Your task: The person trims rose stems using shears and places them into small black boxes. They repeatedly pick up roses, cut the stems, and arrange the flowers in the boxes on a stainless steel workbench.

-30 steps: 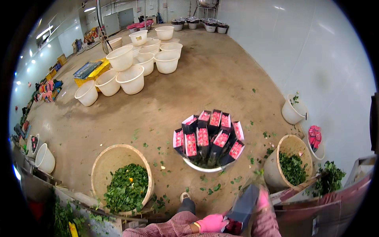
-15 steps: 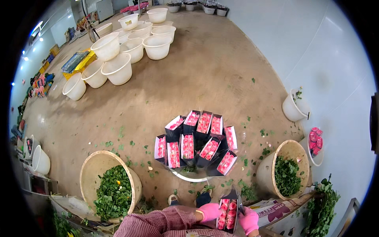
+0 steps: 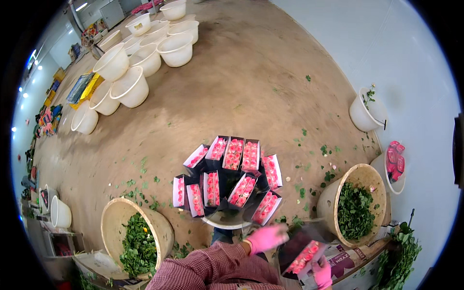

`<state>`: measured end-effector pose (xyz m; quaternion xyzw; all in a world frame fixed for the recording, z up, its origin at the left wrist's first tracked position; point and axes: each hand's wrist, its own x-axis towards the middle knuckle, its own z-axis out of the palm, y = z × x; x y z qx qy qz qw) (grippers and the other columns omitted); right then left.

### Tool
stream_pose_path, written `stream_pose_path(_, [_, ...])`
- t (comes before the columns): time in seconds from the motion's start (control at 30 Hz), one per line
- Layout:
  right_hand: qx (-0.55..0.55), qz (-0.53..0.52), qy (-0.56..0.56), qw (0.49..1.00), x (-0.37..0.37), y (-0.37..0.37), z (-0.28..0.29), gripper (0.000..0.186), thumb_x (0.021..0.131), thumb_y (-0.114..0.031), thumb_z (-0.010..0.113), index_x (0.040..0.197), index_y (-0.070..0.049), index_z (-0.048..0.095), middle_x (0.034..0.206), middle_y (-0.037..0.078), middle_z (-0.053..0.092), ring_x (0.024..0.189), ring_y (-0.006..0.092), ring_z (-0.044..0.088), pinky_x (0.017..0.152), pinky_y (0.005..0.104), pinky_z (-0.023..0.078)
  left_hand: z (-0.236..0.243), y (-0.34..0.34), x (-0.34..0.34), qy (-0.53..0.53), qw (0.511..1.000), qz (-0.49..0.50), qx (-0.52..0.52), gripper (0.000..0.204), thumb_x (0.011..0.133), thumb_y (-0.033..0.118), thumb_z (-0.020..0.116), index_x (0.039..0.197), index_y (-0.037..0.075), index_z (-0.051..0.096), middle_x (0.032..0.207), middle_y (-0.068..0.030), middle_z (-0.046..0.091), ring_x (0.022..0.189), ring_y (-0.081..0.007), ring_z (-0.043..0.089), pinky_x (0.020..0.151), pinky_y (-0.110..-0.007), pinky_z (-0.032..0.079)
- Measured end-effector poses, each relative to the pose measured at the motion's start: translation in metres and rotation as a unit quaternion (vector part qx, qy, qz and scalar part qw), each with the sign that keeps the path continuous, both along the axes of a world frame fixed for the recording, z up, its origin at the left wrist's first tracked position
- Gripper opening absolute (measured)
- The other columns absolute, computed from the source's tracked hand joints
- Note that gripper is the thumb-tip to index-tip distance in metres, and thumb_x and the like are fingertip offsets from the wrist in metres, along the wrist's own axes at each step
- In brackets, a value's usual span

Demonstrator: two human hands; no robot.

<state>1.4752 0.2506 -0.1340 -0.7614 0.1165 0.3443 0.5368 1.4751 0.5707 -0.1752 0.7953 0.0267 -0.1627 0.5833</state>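
Note:
My right hand (image 3: 322, 272), in a pink glove, is closed on the near edge of a rose bouquet (image 3: 304, 257). The bouquet has pink rose heads in rows inside a dark wrapper with a white inner side, and it is tilted. Left of the bouquet, my left hand (image 3: 267, 238), also pink-gloved, is apart from it, its fingers smeared by motion. In front of me a white tub (image 3: 226, 224) holds several similar rose bouquets (image 3: 211, 188) standing upright in dark wrappers.
Large bins of green leaves stand at left (image 3: 108, 227) and right (image 3: 328, 203). White tubs (image 3: 130, 87) are grouped far left. By the right wall are a tub with a stem (image 3: 362, 116) and one with pink packs (image 3: 395, 186). Loose leaves (image 3: 302, 192) litter the floor.
The bouquet has swung right and tilted, in my right hand. My left hand has come away from it and moved up. The view has shifted slightly.

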Motion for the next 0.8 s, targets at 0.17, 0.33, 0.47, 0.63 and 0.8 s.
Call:
stream_pose_path(0.17, [-0.085,-0.101,-0.005,0.991,0.004,0.051,0.099,0.043,0.096,-0.005,0.053,0.137,0.005,0.046,0.129,0.011,0.057,0.112,0.0181,0.056,0.096,0.0302,0.044,-0.111,0.037,0.071,0.012,0.897,0.212,0.389,0.073,0.075,0.046,0.070,0.127,0.001,0.047,0.117,-0.0184,0.055,0.112,-0.0345,0.054,0.093,-0.045,0.044])
stream_pose_path(0.33, [-0.168,-0.106,-0.017,0.980,0.025,0.101,0.143,0.042,0.097,-0.007,0.055,0.136,0.006,0.047,0.126,0.010,0.058,0.108,0.0169,0.055,0.093,0.0294,0.044,-0.193,0.036,0.087,0.202,0.909,0.103,0.349,0.062,0.086,0.036,0.061,0.133,-0.001,0.045,0.119,-0.0186,0.058,0.107,-0.0358,0.060,0.080,-0.049,0.052])
stream_pose_path(0.47, [-0.190,-0.113,-0.035,0.975,0.024,0.136,0.164,0.041,0.096,-0.012,0.057,0.132,0.008,0.050,0.114,0.009,0.061,0.097,0.0136,0.055,0.083,0.0281,0.047,-0.202,0.060,0.052,0.292,0.866,0.256,0.314,0.031,0.092,0.024,0.048,0.112,0.002,0.056,0.102,-0.0207,0.068,0.094,-0.0350,0.069,0.076,-0.050,0.055])
stream_pose_path(0.63, [-0.173,-0.072,-0.011,0.982,0.038,0.145,0.131,0.035,0.096,-0.011,0.055,0.126,0.005,0.053,0.107,0.010,0.064,0.094,0.0137,0.058,0.085,0.0277,0.048,-0.198,0.147,0.014,0.288,0.908,0.200,0.230,0.043,0.090,0.037,0.056,0.110,-0.001,0.055,0.101,-0.0244,0.067,0.095,-0.0394,0.065,0.082,-0.048,0.052])
stream_pose_path(0.8, [-0.087,0.036,-0.068,0.993,0.087,0.191,0.008,0.027,0.093,-0.006,0.053,0.118,0.003,0.058,0.104,0.006,0.066,0.096,0.0126,0.060,0.086,0.0267,0.047,-0.168,0.173,0.011,0.219,0.916,0.228,0.249,0.037,0.090,0.035,0.054,0.106,0.001,0.057,0.096,-0.0215,0.068,0.091,-0.0378,0.067,0.080,-0.047,0.053])
